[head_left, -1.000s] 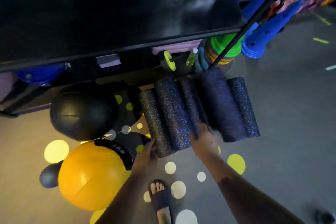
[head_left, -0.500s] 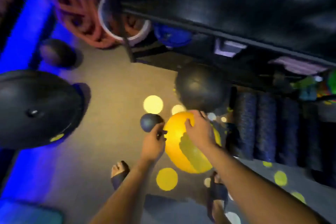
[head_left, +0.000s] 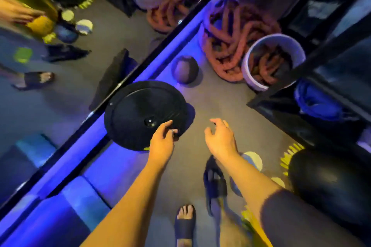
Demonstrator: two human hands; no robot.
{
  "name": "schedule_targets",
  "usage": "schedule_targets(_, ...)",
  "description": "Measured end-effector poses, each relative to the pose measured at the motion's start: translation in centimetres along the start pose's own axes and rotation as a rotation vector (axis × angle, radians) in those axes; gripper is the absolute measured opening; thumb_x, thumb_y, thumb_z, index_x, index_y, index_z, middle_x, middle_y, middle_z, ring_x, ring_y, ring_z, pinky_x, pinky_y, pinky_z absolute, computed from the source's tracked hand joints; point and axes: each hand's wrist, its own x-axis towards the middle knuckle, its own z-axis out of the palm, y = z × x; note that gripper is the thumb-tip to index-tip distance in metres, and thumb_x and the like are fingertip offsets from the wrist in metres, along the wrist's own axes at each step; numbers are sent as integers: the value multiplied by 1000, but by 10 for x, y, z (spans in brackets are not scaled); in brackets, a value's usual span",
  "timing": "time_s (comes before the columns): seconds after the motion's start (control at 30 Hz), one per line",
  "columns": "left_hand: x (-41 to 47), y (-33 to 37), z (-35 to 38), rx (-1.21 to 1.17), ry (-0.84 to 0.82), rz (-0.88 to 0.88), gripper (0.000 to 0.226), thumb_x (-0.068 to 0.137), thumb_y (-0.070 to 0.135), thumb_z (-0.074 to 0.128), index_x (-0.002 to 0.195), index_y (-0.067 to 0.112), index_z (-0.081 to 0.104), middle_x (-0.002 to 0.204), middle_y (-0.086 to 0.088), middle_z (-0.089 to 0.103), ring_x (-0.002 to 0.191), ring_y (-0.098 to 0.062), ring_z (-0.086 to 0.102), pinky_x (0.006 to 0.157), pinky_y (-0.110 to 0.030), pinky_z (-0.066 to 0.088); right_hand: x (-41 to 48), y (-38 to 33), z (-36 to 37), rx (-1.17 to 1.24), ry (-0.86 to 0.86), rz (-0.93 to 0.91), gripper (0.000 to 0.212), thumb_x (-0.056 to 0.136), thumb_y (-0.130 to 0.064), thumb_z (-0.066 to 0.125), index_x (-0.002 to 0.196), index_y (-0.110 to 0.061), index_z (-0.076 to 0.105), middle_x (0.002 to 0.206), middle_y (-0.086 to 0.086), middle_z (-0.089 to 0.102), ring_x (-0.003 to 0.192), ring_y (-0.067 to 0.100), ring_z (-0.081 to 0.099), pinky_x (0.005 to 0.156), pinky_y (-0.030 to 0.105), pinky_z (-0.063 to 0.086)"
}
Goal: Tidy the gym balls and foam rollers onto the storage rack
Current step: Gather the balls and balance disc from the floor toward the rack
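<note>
At the lower right of the frame a large black gym ball [head_left: 329,182] is seen on the floor beside the storage rack [head_left: 281,98], not yet shelved; both hands are empty, the left hand [head_left: 162,140] loosely curled at the black balance dome [head_left: 144,114], the right hand [head_left: 220,138] spread; farther up, a small dark ball [head_left: 185,69] is left loose

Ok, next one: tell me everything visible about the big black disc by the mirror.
The big black disc is round, flat-faced and glossy, like hard plastic or rubber, with a raised rim ring and a small plug or valve near its centre. It sits on the grey floor, tilted, its far edge against the blue-lit base of the mirror wall, which reflects its back. A yellow mark shows at its near edge. The left hand reaches over its near rim, fingers curled; contact is unclear. The right hand is apart from it.
</note>
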Motion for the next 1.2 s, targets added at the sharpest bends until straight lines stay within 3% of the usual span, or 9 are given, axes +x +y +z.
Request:
schedule_targets(0.13, 57, -8, 27, -39, 57, -143, 33, 103, 14, 52, 133, 25, 62, 99, 2, 73, 81, -12, 65, 79, -41, 58, 92, 1, 8, -104, -85, -8, 39, 97, -18, 54, 135, -12, 56, 136, 12, 56, 122, 34, 55, 101, 38, 41)
schedule_targets(0.23, 126, -9, 51, -38, 58, -140, 25, 101, 25, 60, 119, 40, 68, 103, 7, 75, 92, -13, 70, 92, -45, 59, 181, 5, 24, -162, -112, -11, 40, 97, -18, 54, 136, -12, 56, 136, 13, 58, 126, 34, 53, 102, 37, 41)
schedule_targets(0.43, 294, 4, 110, -171, 98, -174, 24, 97, 29, 62, 119, 24, 69, 115, 0, 73, 108, -21, 68, 102, -44, 54, 327, 11, 77, -188, -164, -20, 39, 96, -13, 55, 134, -6, 57, 134, 19, 60, 125, 36, 55, 104, 37, 37)
schedule_targets(0.6, 457, 14, 145, 111, 73, 24, 38, 94, 34, 53, 126, 18, 65, 128, -5, 68, 120, -26, 63, 107, -44, 47, 464, -8, 146, -116, -128, -45, 47, 97, -18, 52, 144, -13, 47, 144, 15, 52, 131, 37, 51, 107, 45, 41)
schedule_targets(0.7, 538, 18, 165, 281, 177, 145, 41, 101, 20, 52, 140, 7, 56, 140, -13, 61, 132, -28, 54, 110, -33, 37, 548, -24, 176, -31, -50, -124, 51, 103, -21, 46, 151, -5, 36, 158, 18, 36, 146, 32, 35, 118, 37, 25)
schedule_targets(0.8, 593, 1, 170, 529, 271, 160, 51, 106, 36, 43, 153, 16, 42, 161, -12, 37, 151, -31, 29, 121, -40, 23, 593, -12, 203, -20, -89, -244, 57, 107, -44, 35, 157, -19, 30, 166, 8, 24, 153, 21, 21, 124, 35, 16)
schedule_targets(1.0, 558, -36, 192, 392, 88, 109, 60, 96, 59, 46, 150, 33, 40, 155, -19, 33, 143, -37, 37, 121, -48, 26, 565, 50, 207, 334, -54, -202, 51, 103, -43, 46, 152, -33, 39, 160, -5, 37, 147, 11, 33, 122, 31, 24)
schedule_targets(1.13, 449, -55, 221, 806, 39, 389, 53, 90, 53, 56, 119, 9, 56, 118, -24, 53, 107, -46, 54, 94, -52, 46, 498, 124, 172, 515, 112, 239, 39, 107, -35, 43, 127, -15, 69, 106, -7, 76, 101, 4, 66, 88, 18, 44)
schedule_targets(1.2, 418, -69, 223, 851, -24, 424, 45, 92, 46, 59, 113, 7, 52, 112, -20, 52, 101, -43, 53, 85, -50, 47, 467, 155, 155, 657, 227, 491, 53, 104, -43, 50, 124, 3, 64, 106, 9, 74, 96, 12, 64, 79, 22, 40)
